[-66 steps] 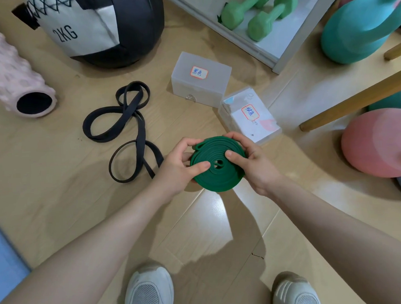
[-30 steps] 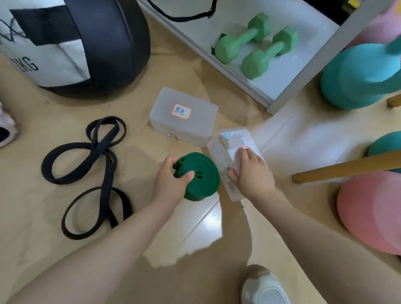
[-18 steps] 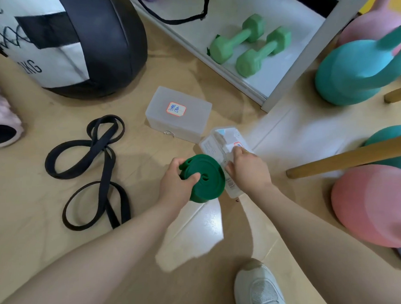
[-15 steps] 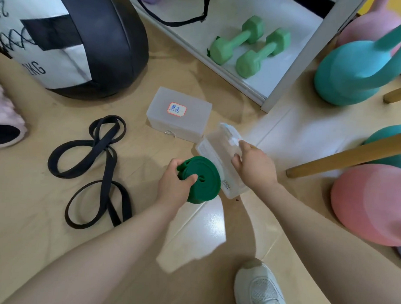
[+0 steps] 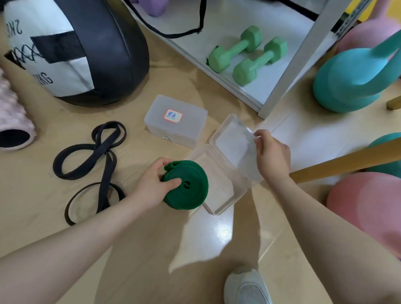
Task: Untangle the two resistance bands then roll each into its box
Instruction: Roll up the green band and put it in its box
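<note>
Left hand [image 5: 150, 184] grips the green band [image 5: 187, 185], which is rolled into a tight flat coil; thumb lies on the coil face, fingers curl over its far edge. Coil sits just left of the open box [image 5: 221, 185], overlapping the box's left rim; whether it touches the rim cannot be told.

Right hand [image 5: 272, 156] pinches the far right edge of the lid [image 5: 234, 142], holding it swung up and back. Box is clear plastic, on the floor [image 5: 134, 245] at scene centre.

Hands are apart, one on each side of the open box.

Black band [image 5: 97, 164] lies unrolled in loose crossed loops on the floor to the left, well apart from the hands. Closed box [image 5: 175, 121], with a label on top, sits just beyond the open one.

Far left: medicine ball [image 5: 82, 49] and pink roller [image 5: 4, 106]. Far right: two green dumbbells [image 5: 248, 54] on a white shelf, teal kettlebell [image 5: 351, 78]. A wooden pole [image 5: 354, 160] crosses at right, behind the right wrist. One shoe [image 5: 246, 289] at the near edge.
</note>
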`<state>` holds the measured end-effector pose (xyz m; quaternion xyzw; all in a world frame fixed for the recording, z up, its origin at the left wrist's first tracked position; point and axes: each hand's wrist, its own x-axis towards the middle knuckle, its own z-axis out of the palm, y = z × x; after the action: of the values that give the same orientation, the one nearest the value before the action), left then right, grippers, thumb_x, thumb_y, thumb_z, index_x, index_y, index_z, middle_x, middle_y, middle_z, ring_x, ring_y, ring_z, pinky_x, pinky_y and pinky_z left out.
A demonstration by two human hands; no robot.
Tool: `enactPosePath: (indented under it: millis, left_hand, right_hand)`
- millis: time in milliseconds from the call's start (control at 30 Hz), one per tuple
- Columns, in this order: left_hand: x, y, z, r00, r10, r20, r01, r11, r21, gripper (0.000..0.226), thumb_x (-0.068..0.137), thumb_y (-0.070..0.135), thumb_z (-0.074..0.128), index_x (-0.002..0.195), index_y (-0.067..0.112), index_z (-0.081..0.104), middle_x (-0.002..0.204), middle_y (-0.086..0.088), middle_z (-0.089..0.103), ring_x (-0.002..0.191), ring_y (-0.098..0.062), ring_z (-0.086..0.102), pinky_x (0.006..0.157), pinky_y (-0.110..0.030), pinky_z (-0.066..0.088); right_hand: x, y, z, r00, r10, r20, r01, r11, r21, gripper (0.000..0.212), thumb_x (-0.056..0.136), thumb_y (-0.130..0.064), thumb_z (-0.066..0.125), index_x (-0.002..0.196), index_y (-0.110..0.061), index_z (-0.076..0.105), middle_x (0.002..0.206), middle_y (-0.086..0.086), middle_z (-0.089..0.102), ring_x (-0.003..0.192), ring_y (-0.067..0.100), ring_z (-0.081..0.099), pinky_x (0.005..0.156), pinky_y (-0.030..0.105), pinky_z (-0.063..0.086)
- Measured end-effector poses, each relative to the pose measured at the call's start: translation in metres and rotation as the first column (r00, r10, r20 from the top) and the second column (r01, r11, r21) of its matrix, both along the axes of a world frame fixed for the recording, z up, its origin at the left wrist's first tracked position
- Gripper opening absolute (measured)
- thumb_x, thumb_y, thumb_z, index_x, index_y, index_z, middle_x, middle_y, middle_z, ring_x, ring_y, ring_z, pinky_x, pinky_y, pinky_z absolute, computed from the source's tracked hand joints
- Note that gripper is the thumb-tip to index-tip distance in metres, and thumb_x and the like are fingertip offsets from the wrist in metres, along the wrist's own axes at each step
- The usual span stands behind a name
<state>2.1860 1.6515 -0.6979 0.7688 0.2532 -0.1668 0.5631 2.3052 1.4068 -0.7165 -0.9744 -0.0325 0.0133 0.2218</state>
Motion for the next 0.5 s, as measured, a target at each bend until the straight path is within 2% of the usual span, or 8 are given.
enactPosePath:
  millis: [67,133,200,267,333,367,433,500]
  left_hand:
    - [0.011,-0.010,-0.002,1.000,-0.002,0.019,0.002,1.000,0.000,0.035,0.082,0.011,0.066,0.105,0.031,0.049,0.087,-0.005,0.066,0.079,-0.025,0.064,0.071,-0.037,0.054]
    - [0.021,-0.020,-0.004,0.999,-0.009,0.038,0.009,1.000,-0.002,0.036,0.082,0.010,0.066,0.104,0.031,0.048,0.082,0.000,0.063,0.073,-0.023,0.062,0.065,-0.032,0.051]
    - [0.030,-0.029,-0.009,0.999,-0.007,0.049,0.007,1.000,-0.004,0.036,0.082,0.011,0.067,0.101,0.035,0.047,0.084,0.000,0.063,0.075,-0.025,0.062,0.067,-0.034,0.051]
    - [0.035,-0.035,-0.015,0.999,-0.008,0.042,0.008,1.000,0.004,0.038,0.081,0.011,0.067,0.093,0.041,0.048,0.088,-0.004,0.064,0.080,-0.029,0.064,0.073,-0.043,0.054]
    - [0.037,-0.038,-0.022,0.999,-0.027,0.030,0.026,1.000,0.017,0.038,0.081,0.013,0.068,0.092,0.043,0.047,0.095,-0.008,0.065,0.085,-0.031,0.065,0.077,-0.049,0.054]
    - [0.038,-0.039,-0.025,0.999,-0.047,0.024,0.046,0.998,0.032,0.036,0.081,0.014,0.068,0.095,0.041,0.047,0.097,-0.009,0.065,0.087,-0.032,0.065,0.078,-0.049,0.054]
    - [0.042,-0.040,-0.031,0.992,-0.127,0.013,0.126,0.989,0.078,0.035,0.082,0.015,0.067,0.106,0.032,0.048,0.099,-0.006,0.063,0.089,-0.029,0.063,0.080,-0.043,0.053]
    - [0.046,-0.043,-0.034,0.974,-0.225,0.000,0.224,0.968,0.109,0.033,0.082,0.015,0.066,0.109,0.027,0.049,0.094,0.000,0.063,0.086,-0.023,0.061,0.077,-0.035,0.051]
  right_hand:
    - [0.007,-0.002,-0.011,0.999,0.027,-0.018,-0.030,0.976,-0.216,0.031,0.098,-0.017,0.031,0.125,-0.018,0.046,0.132,0.010,0.051,0.125,0.029,0.037,0.109,0.039,0.018]
    - [0.010,0.002,-0.017,0.997,0.051,-0.060,-0.068,0.939,-0.336,0.040,0.098,-0.016,0.033,0.138,-0.016,0.029,0.149,0.011,0.028,0.138,0.031,0.018,0.113,0.042,0.007]
    - [0.002,0.008,-0.018,0.989,0.129,-0.075,-0.145,0.951,-0.273,0.049,0.096,-0.015,0.039,0.143,-0.015,0.023,0.149,0.012,0.027,0.136,0.032,0.024,0.110,0.044,0.018]
    - [-0.020,0.013,-0.017,0.956,0.267,-0.120,-0.274,0.961,-0.045,0.043,0.097,-0.023,0.042,0.138,-0.014,0.036,0.138,0.010,0.043,0.123,0.030,0.042,0.099,0.040,0.035]
    - [-0.045,0.015,-0.014,0.888,0.379,-0.260,-0.324,0.917,0.231,0.051,0.094,-0.035,0.048,0.139,-0.014,0.036,0.140,0.007,0.042,0.125,0.024,0.043,0.099,0.034,0.037]
    - [-0.055,0.015,-0.014,0.844,0.426,-0.325,-0.331,0.892,0.309,0.066,0.089,-0.041,0.055,0.143,-0.015,0.027,0.147,0.006,0.032,0.133,0.022,0.034,0.105,0.032,0.031]
    - [-0.064,0.015,-0.020,0.768,0.505,-0.393,-0.434,0.862,0.260,0.105,0.075,-0.051,0.069,0.149,-0.016,0.003,0.157,0.007,0.005,0.143,0.021,0.010,0.113,0.030,0.014]
    - [-0.068,0.018,-0.029,0.740,0.548,-0.390,-0.545,0.828,0.130,0.124,0.064,-0.058,0.073,0.148,-0.017,-0.010,0.157,0.009,-0.010,0.145,0.023,0.001,0.117,0.033,0.008]
